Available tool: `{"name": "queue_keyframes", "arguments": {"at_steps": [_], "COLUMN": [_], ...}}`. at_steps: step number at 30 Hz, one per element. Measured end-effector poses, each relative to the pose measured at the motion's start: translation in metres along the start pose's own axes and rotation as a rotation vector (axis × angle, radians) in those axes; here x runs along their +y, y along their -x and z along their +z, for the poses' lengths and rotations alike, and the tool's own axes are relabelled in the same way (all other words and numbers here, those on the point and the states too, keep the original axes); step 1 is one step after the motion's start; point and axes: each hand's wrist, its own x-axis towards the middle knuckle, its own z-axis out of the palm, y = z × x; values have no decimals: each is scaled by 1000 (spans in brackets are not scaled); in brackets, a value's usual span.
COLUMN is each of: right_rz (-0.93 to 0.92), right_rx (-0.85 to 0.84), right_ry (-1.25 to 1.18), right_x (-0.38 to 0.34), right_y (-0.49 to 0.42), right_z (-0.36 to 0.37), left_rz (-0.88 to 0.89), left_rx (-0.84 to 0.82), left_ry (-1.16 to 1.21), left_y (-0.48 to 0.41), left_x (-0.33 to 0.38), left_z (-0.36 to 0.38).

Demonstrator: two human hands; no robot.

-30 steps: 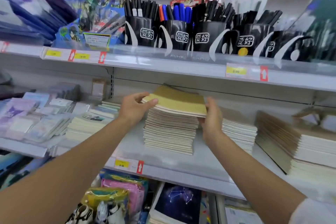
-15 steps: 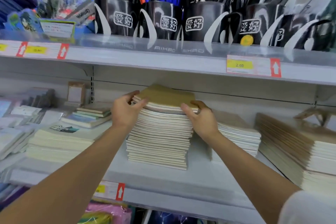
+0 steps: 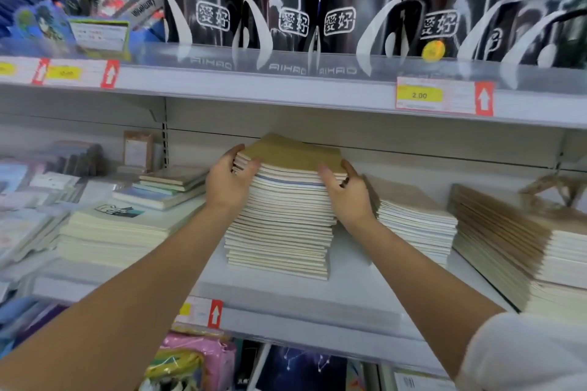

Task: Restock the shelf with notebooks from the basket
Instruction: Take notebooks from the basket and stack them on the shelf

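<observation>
both hands are on the top part of the tall stack of notebooks (image 3: 279,216) standing in the middle of the shelf (image 3: 286,298). the left hand (image 3: 227,182) curls over the top left corner, its fingers (image 3: 246,165) bent against the upper edges. the right hand (image 3: 344,192) clasps the right front corner, thumb on the front edges and the other fingers wrapped around the right side. between them lies the brown-covered top notebook (image 3: 292,152), resting on the pile but turned a little out of line with the layers below, its far corner poking toward the back wall. the upper layers sit between the two hands, long edges running left to right across the view, so each hand is equally near and the likely next move is a squeeze inward and a push back to square the top with the rest. a lower stack (image 3: 416,216) sits just beside on the right, close to the right wrist. the basket is not in view.
</observation>
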Motion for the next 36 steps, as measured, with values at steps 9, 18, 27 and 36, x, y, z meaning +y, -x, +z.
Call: {"name": "queue_keyframes", "arguments": {"at_steps": [9, 18, 27, 36], "right_rz": [-30, -131, 17, 74], "right_rx": [263, -186, -1022, -1628], "right_ry": [113, -78, 183, 443], "right_x": [-15, -44, -6, 52], "right_y": [76, 180, 331, 452], "right_z": [4, 81, 195, 256], "left_rz": [-239, -430, -868, -1239], "left_rx": [179, 146, 337, 508], "left_ry": [-44, -206, -294, -246], "left_y": [57, 141, 274, 406], "left_x": [-17, -55, -150, -235], "left_z": [-49, -145, -278, -354]}}
